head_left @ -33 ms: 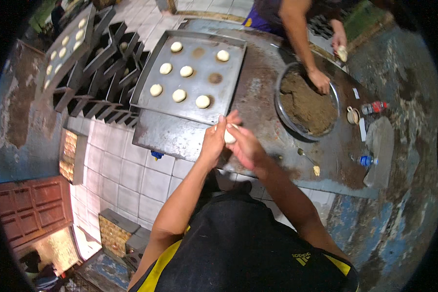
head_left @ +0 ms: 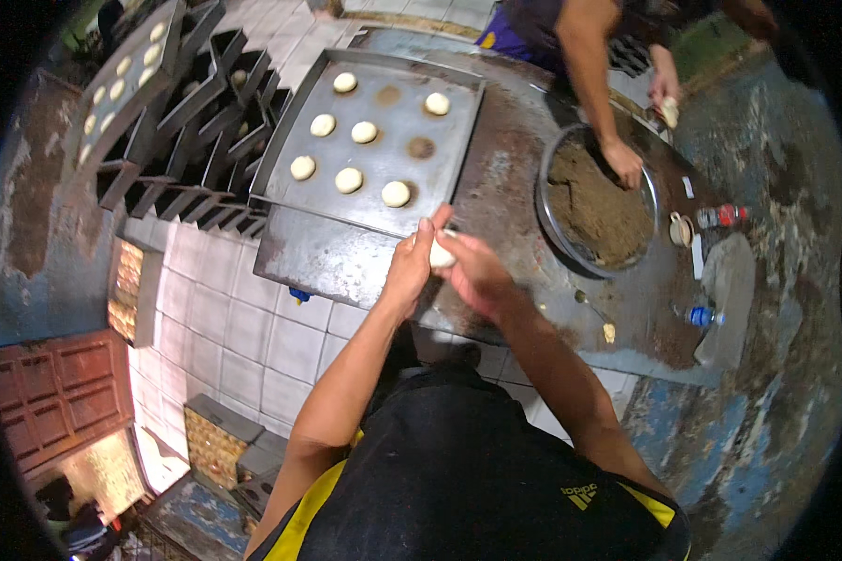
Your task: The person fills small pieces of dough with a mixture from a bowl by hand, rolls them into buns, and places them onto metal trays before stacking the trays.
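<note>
My left hand (head_left: 408,266) and my right hand (head_left: 470,266) meet over the worktable's near edge, fingers wrapped round a pale dough ball (head_left: 442,254), partly hidden by them. Just beyond them lies a square metal tray (head_left: 440,168) with several round dough pieces (head_left: 348,180) spaced out on it and brown stains between. To the right is a metal bowl (head_left: 550,224) of brown, crumbly filling (head_left: 608,224). A co-worker's hand (head_left: 624,168) reaches into it, while their other hand (head_left: 662,93) holds pale dough.
Stacked metal trays (head_left: 187,122), some with dough pieces, stand at left above the tiled floor (head_left: 234,327). At the worktable's (head_left: 496,178) right lie a spoon (head_left: 585,301), a small cup (head_left: 680,229) and two plastic bottles (head_left: 704,316). A wooden door (head_left: 51,393) is at lower left.
The view has shifted very slightly, and my fingers have moved a little around the dough. The co-worker's hand in the bowl has barely moved.
</note>
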`<state>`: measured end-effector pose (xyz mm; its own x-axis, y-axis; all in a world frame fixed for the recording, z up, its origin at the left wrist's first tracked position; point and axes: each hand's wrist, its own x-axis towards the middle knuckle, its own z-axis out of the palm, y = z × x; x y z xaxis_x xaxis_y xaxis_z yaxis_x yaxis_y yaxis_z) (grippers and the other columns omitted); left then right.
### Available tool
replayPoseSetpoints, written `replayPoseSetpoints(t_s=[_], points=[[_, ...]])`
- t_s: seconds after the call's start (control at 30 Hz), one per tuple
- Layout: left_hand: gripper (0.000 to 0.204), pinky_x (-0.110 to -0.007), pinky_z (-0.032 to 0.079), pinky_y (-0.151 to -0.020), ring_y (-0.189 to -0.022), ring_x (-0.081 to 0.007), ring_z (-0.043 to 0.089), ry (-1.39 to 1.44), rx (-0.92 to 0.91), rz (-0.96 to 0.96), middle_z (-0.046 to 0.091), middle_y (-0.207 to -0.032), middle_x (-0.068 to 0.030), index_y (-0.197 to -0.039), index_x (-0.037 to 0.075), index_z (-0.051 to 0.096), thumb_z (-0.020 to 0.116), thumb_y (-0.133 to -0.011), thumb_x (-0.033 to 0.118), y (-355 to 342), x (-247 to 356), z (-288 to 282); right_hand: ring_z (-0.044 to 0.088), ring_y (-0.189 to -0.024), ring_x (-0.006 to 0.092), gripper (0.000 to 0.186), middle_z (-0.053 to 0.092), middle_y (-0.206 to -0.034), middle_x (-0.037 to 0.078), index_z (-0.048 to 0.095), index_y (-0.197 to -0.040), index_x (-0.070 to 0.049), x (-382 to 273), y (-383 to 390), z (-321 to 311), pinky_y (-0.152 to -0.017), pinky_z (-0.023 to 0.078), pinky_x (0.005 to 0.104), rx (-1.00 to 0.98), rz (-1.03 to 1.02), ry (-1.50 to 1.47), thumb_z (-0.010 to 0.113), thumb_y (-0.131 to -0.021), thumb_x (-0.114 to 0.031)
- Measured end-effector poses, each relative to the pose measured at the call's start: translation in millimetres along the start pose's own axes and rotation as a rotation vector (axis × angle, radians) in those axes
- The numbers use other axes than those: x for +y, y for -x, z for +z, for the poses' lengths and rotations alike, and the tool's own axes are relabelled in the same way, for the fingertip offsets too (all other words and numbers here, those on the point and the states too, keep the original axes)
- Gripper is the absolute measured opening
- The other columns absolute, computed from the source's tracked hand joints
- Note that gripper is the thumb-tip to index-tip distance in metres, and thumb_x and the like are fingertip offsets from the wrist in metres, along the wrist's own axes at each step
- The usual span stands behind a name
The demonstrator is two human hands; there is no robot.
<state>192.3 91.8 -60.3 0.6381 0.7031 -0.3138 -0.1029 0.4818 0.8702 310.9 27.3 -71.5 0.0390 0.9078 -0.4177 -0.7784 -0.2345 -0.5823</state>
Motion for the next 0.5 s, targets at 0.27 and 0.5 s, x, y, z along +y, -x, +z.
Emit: replayPoseSetpoints(t_s=[0.27,0.5], points=[[0.062,-0.028,0.050,-0.095,-0.120,-0.0199,0.060,-0.166,0.347,0.106,0.049,-0.148,-0.0161,-0.156,0.006,0.035,0.060,-0.099,0.003,-50.6,-1.6,-162.0,0.051,-0.126,0.0449,0.054,0.051,-0.136,0.033,0.049,-0.134,0.007,-48.5,-249.6,-42.7,-0.107,0.040,0.0518,0.496,-0.445,1.746,0.061,-0.097,-0.030],[0.061,-0.028,0.049,-0.094,-0.120,-0.0199,0.060,-0.388,0.503,0.069,0.045,-0.155,-0.0117,-0.155,0.006,0.037,0.053,-0.098,-0.007,-15.1,27.8,-251.2,0.033,-0.142,0.0486,0.053,0.035,-0.154,0.033,0.046,-0.137,0.010,-4.8,-318.8,-85.9,-0.118,0.027,0.0535,0.491,-0.713,2.049,0.057,-0.100,-0.025]])
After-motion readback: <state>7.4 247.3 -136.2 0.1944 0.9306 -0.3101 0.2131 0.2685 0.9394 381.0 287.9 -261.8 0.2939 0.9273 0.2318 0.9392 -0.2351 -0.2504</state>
